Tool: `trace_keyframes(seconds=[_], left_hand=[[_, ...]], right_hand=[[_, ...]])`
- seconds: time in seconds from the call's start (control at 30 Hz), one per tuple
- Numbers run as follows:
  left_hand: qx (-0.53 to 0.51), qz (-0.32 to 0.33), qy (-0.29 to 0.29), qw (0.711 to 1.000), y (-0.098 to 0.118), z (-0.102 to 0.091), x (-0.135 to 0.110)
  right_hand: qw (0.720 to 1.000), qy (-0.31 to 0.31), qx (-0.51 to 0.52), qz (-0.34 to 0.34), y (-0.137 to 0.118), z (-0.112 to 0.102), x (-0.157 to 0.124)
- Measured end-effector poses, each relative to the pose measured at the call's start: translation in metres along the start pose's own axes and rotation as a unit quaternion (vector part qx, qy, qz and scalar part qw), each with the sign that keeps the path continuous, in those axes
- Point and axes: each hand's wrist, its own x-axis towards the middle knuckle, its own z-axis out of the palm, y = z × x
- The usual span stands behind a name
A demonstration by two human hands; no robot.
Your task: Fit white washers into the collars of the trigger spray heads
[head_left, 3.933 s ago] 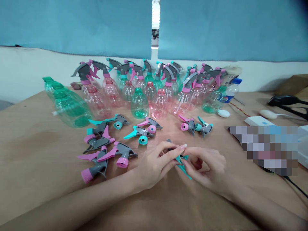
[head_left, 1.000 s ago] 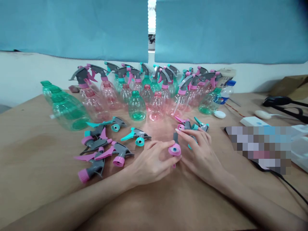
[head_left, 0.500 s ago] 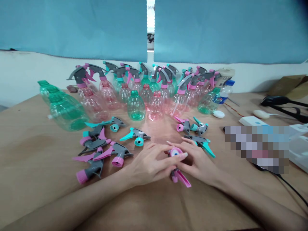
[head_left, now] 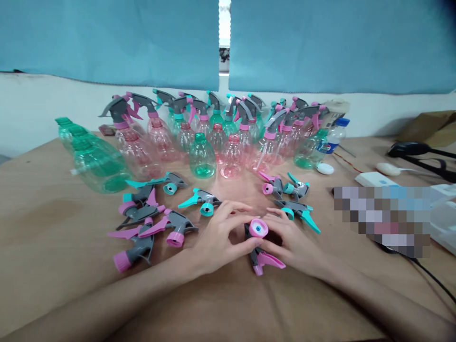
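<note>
A pink-and-grey trigger spray head (head_left: 258,229) is held between my hands just above the table, its pink collar facing up. A white disc with a blue centre shows inside the collar. My left hand (head_left: 221,240) pinches the collar's left side, thumb at the front. From the right, my right hand (head_left: 290,240) closes on the same collar. The pink trigger points down and to the right below my fingers. A turquoise-and-grey spray head (head_left: 205,207) lies near my left fingertips, and another turquoise-and-grey spray head (head_left: 297,211) rests beyond my right hand.
Several loose spray heads (head_left: 140,247) lie on the left. Behind stand pink and green bottles, including a green bottle (head_left: 202,156) and a pink bottle (head_left: 232,159); many bottles carry spray heads. Green bottles (head_left: 101,166) lean at left. A blue-capped bottle (head_left: 337,135) stands right, near a black cable (head_left: 432,275).
My left index finger has moved off the collar's opening, so the white-and-blue inside shows fully. Both hands now grip the collar from its sides, and the spray head has tilted slightly.
</note>
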Motion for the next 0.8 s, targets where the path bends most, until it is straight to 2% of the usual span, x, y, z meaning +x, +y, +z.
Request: trace_keyframes(seconds=[0.2,0.33,0.4,0.5,0.57,0.63,0.7,0.8], left_hand=[[-0.045,0.022,-0.005,0.999,0.001,0.0,-0.001],[-0.064,0.059,-0.002,0.996,0.002,-0.001,-0.002],[-0.072,0.078,0.006,0.994,0.002,0.0,-0.004],[-0.075,0.072,0.043,0.994,0.003,0.0,-0.006],[-0.049,0.027,0.087,0.995,0.002,0.001,-0.006],[-0.01,-0.033,0.127,0.991,0.002,0.002,-0.006],[0.021,-0.072,0.151,0.986,0.0,0.002,-0.005],[0.059,-0.049,0.148,0.986,-0.001,0.002,-0.004]], right_hand=[[0.999,-0.01,0.006,-0.033,0.001,-0.005,0.002],[0.999,-0.024,0.041,-0.021,-0.005,-0.013,0.004],[0.994,-0.042,0.104,0.01,-0.007,-0.017,0.004],[0.968,-0.055,0.236,0.067,-0.005,-0.021,0.003],[0.959,-0.013,0.264,0.102,-0.001,-0.023,0.002],[0.961,0.054,0.233,0.136,0.003,-0.024,0.002],[0.964,0.093,0.197,0.156,0.004,-0.025,0.003],[0.967,0.091,0.177,0.161,0.003,-0.026,0.004]])
